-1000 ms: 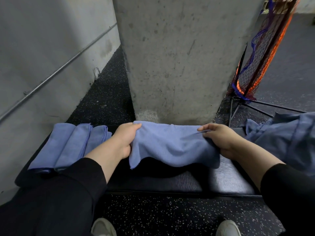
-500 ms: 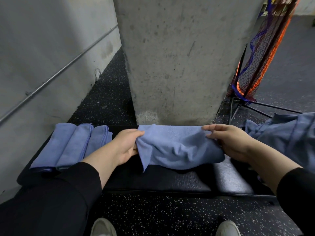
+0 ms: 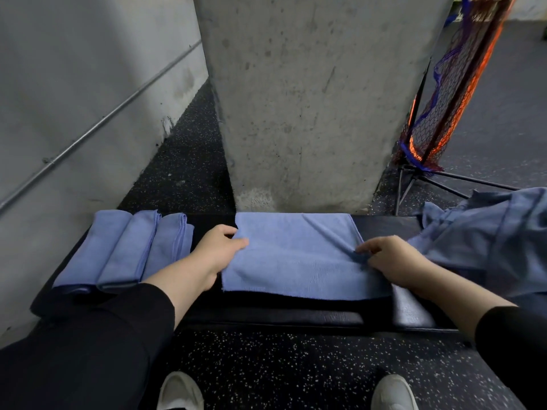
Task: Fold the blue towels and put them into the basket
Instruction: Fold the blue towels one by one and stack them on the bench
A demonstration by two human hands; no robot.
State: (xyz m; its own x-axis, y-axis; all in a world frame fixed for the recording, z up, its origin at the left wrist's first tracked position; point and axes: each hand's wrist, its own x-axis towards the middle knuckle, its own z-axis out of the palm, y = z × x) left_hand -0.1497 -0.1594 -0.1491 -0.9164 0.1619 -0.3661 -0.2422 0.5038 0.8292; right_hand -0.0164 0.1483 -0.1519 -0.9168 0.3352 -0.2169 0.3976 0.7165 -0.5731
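Note:
A blue towel (image 3: pixel 296 255) lies spread flat on the black padded bench (image 3: pixel 266 315), folded into a rectangle. My left hand (image 3: pixel 217 251) pinches its left edge near the far corner. My right hand (image 3: pixel 387 257) pinches the right edge, where the cloth bunches a little. Three folded blue towels (image 3: pixel 124 247) lie side by side on the bench's left end. A loose heap of unfolded blue towels (image 3: pixel 488 235) sits on the right end. No basket is in view.
A concrete pillar (image 3: pixel 310 99) rises right behind the bench. A grey wall with a metal pipe (image 3: pixel 97 125) runs along the left. An orange and blue net on a black stand (image 3: pixel 444 93) is at the right. My shoes (image 3: pixel 180 392) stand on speckled floor.
The towel hung in the air between both hands and sagged; now it lies flat on the bench, spread wider, with both hands lowered at its side edges.

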